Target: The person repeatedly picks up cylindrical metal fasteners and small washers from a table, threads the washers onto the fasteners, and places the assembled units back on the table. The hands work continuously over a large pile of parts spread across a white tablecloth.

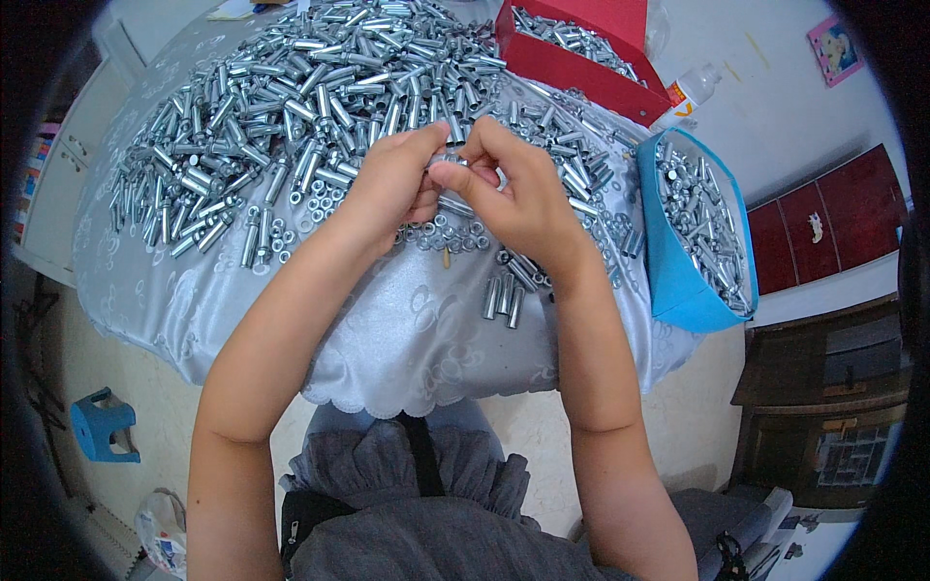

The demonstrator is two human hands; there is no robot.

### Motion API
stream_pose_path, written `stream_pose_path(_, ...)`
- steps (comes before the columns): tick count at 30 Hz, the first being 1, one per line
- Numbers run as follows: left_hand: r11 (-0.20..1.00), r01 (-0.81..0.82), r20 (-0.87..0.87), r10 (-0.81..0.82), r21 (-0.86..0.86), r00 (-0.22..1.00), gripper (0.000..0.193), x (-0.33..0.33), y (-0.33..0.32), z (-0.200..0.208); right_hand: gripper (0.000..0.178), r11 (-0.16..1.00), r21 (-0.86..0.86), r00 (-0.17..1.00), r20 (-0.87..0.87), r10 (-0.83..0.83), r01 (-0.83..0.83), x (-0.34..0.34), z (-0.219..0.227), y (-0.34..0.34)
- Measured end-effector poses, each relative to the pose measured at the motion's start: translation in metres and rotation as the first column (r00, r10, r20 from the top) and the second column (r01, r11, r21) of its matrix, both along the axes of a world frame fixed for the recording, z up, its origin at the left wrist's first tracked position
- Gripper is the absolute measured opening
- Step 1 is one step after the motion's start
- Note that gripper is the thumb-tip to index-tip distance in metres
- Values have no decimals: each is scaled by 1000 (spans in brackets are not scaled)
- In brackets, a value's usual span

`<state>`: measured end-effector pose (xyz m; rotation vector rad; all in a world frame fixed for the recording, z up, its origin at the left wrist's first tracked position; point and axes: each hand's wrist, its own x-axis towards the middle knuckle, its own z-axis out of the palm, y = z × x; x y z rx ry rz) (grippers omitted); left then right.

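Observation:
My left hand [395, 184] and my right hand [523, 189] meet over the near middle of the table, fingertips almost touching. Both are closed in a pinch around a small shiny metal piece [448, 159], mostly covered by my fingers, so its exact kind is hidden. Just beyond them spreads a large heap of silvery metal sleeve anchors [325, 82]. Loose hex nuts [324, 201] lie left of my left wrist, and more nuts and washers [448, 235] sit below my hands. Several metal sleeves [504, 296] rest near my right forearm.
A silvery-white cloth [387, 334] covers the table. At the back right stands an open red box [567, 74] of metal parts, beside a plastic bottle [690, 89]. A blue fabric bin [678, 290] full of bolts is at the right edge. A blue stool [102, 426] stands on the floor, left.

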<state>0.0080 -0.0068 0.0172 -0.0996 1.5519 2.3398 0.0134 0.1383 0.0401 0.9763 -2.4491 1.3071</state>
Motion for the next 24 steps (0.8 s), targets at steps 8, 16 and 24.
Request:
stream_pose_path(8, 992, -29, -122, 14, -126, 992, 31, -1, -2, 3, 23, 978, -204, 996, 87, -19, 37, -5, -8, 0)
stream_pose_path(16, 837, 68, -445, -355, -543, 822, 25, 6, 3, -1, 13, 779, -595, 974, 210, -86, 198, -18, -3, 8)
stream_pose_path(24, 971, 144, -487, -221, -191, 845, 22, 12, 7, 8, 13, 747, -613, 962, 231, -144, 259, -22, -5, 14)
